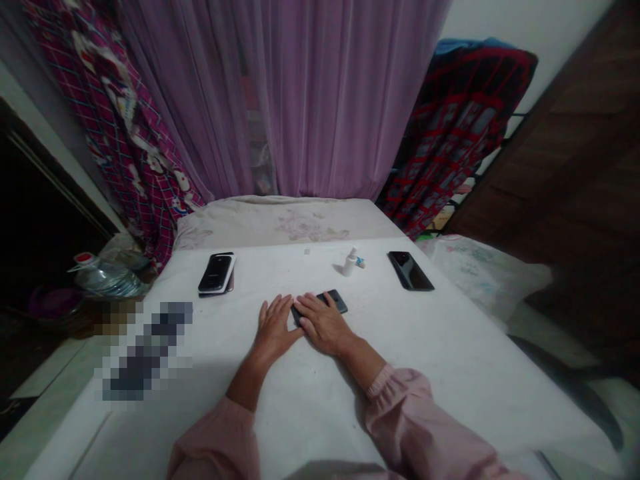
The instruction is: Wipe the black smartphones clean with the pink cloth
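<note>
A dark phone [339,302] lies flat on the white-covered table, partly hidden beneath my right hand. My right hand [325,325] rests over it with the fingers stretched out across its surface toward the left end. Close beside, my left hand [277,327] lies on the cloth with fingers extended and spread, its thumb reaching toward the phone's near left corner. Whether that thumb touches the phone I cannot tell. Just beyond the hands, a small white bottle [349,264] stands upright, with a small blue-and-white item [360,262] next to it.
Stacked phones [217,273] sit at the back left of the table; another dark phone [411,271] lies at the back right. A tiny whitish piece [307,251] is near the back. A blurred-out patch [147,350] covers something at left. Purple curtains [320,100] hang behind.
</note>
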